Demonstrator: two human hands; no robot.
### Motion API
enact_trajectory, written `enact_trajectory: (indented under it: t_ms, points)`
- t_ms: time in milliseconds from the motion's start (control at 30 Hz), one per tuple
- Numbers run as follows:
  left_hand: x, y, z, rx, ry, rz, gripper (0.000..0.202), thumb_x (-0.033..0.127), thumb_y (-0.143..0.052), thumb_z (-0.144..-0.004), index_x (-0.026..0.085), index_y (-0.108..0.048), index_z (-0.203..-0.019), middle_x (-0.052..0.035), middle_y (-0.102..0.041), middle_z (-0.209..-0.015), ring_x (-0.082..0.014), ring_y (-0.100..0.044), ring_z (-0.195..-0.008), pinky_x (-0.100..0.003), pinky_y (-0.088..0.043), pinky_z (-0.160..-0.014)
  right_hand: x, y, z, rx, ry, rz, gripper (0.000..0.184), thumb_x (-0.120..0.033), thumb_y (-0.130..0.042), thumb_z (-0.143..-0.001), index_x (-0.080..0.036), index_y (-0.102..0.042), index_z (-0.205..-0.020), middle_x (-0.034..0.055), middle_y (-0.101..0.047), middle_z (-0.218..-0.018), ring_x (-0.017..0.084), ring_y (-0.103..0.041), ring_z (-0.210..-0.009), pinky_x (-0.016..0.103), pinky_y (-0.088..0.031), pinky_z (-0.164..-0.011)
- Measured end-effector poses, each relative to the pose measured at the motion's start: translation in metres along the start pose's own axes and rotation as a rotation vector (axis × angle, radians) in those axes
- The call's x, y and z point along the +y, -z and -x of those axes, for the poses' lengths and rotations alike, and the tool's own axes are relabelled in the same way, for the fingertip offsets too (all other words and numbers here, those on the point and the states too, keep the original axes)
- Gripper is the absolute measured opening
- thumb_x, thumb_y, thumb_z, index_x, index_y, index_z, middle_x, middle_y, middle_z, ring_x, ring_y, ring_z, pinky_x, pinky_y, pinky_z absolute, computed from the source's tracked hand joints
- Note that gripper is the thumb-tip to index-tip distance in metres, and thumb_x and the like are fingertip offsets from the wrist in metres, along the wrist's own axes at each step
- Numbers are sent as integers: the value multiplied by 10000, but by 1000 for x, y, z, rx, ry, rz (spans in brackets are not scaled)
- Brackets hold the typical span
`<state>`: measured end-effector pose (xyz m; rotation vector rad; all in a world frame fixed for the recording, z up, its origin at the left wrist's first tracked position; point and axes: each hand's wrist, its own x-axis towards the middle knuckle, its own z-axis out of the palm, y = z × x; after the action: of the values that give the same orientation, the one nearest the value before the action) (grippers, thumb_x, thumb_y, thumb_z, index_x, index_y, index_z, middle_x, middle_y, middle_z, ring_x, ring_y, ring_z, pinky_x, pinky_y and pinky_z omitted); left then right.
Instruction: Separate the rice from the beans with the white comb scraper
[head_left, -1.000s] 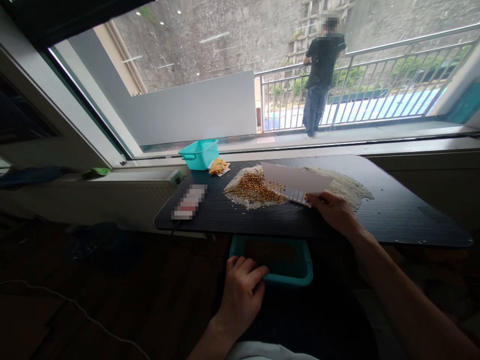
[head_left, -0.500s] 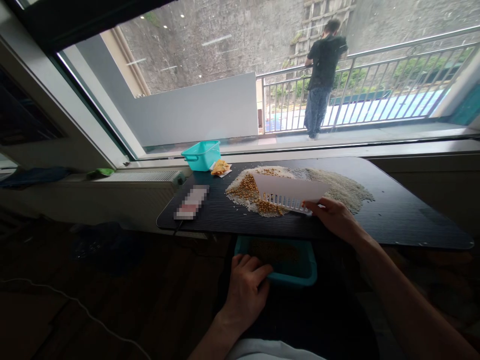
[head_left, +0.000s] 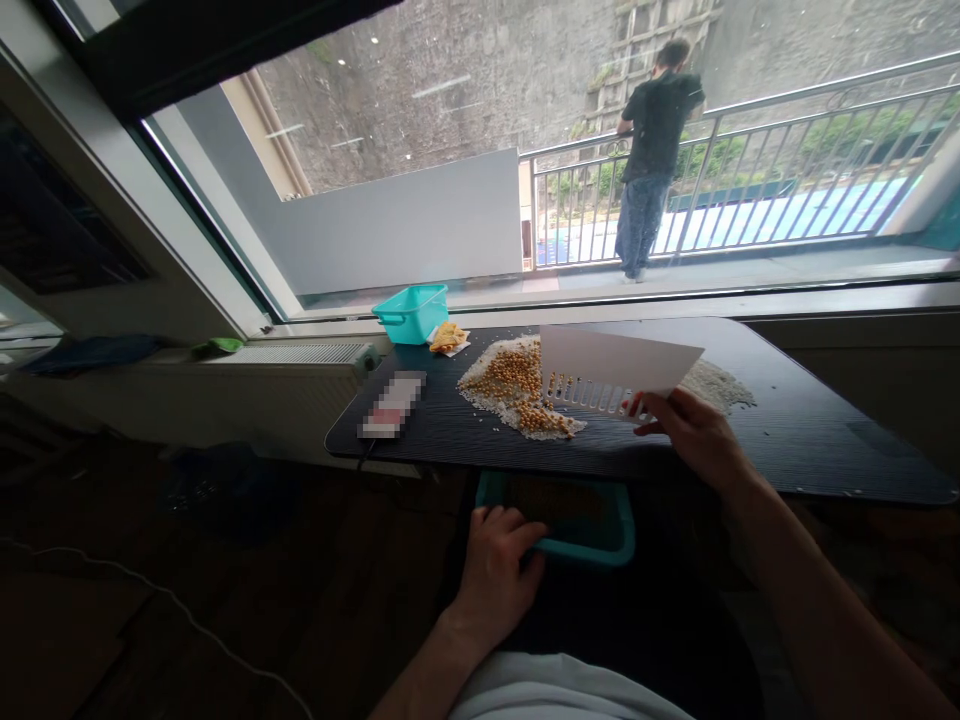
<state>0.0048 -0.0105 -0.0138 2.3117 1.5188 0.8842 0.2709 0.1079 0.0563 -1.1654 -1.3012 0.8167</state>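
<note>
My right hand (head_left: pixel 697 437) pinches the lower right corner of a white slotted sheet (head_left: pixel 619 358), its row of cut-out slots facing down. The sheet is tilted above the table and hides part of the grain behind it. Left of the sheet, yellowish-brown beans (head_left: pixel 514 368) lie mixed over white rice-like grains (head_left: pixel 487 400). More pale grains (head_left: pixel 721 385) show to its right. Below the table edge, my left hand (head_left: pixel 501 560) is closed over the near left rim of a teal bin (head_left: pixel 592 554). Dark, grainy contents sit inside that bin, hard to make out.
On the dark table (head_left: pixel 810 420), a second teal bin (head_left: pixel 412 315) stands at the back left beside a yellowish crumpled item (head_left: pixel 448 338) on white paper. A blurred-out flat object (head_left: pixel 394 404) lies at the left, with a cable. Behind is a window; a person (head_left: pixel 652 150) stands outside.
My right hand has moved the slotted sheet to the right, uncovering more beans on the left. My left hand stays on the bin's rim. The view has shifted slightly.
</note>
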Motion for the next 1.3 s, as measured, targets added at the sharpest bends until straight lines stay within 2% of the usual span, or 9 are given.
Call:
enact_trajectory:
  t_ms: [133, 367, 500, 633, 833, 1000, 1167, 1300]
  points:
    - [3, -3, -2, 30, 4, 4, 272, 78, -625, -773, 244, -771, -931, -39, -708, -842, -235, -620, -843, -433, -401, -863, -8, 8, 8, 34, -30, 1, 476, -655, -779, -633, -217, -696, -800, 27, -690, -726, 180, -638, -654, 310, -597, -518]
    - [3, -7, 1, 83, -2, 2, 297, 41, -596, -752, 241, -766, -891, -34, -709, -830, -227, -626, -828, -428, -401, -867, -12, 16, 17, 125, -88, -4, 330, -509, -767, -643, -225, -685, -790, 29, -671, -678, 178, -606, -580, 307, -549, -485]
    - [3, -5, 1, 62, 1, 6, 286, 50, -590, -759, 235, -766, -888, -36, -699, -820, -227, -619, -822, -427, -397, -859, -3, 23, 16, 297, -61, -22, 273, -478, -701, -699, -233, -647, -809, 15, -634, -691, 157, -570, -575, 284, -510, -464]
    - [12, -8, -7, 25, 3, 63, 273, 69, -591, -793, 242, -771, -903, -34, -702, -836, -225, -620, -843, -432, -390, -870, 1, 34, 23, 431, -54, -2, 243, -462, -680, -739, -235, -622, -800, 6, -606, -676, 135, -521, -521, 280, -463, -435]
    - [38, -20, -24, -79, -91, 190, 198, 128, -653, -824, 262, -779, -897, -18, -715, -833, -209, -620, -850, -416, -378, -869, -15, 57, 48, 535, -129, 172, 273, -494, -691, -706, -228, -650, -749, 22, -639, -682, 142, -542, -521, 298, -472, -481]
    - [42, -21, -24, -77, -111, 208, 181, 130, -653, -823, 245, -777, -887, -28, -718, -814, -204, -620, -825, -405, -364, -845, -27, 76, 69, 542, -178, 358, 300, -546, -684, -637, -254, -677, -707, 24, -665, -652, 192, -596, -574, 302, -455, -481]
    - [40, -18, -21, -50, -142, 199, 169, 128, -651, -832, 236, -771, -882, -32, -721, -824, -197, -622, -816, -394, -355, -844, -37, 71, 80, 530, -239, 322, 363, -584, -726, -548, -255, -693, -697, 25, -649, -585, 185, -540, -492, 285, -389, -383]
    - [35, -9, -16, 2, -153, 163, 190, 101, -632, -838, 235, -757, -888, -21, -709, -804, -189, -610, -795, -394, -344, -850, -41, 50, 57, 506, -121, 216, 358, -581, -713, -602, -235, -651, -675, 7, -634, -595, 152, -552, -512, 276, -465, -438]
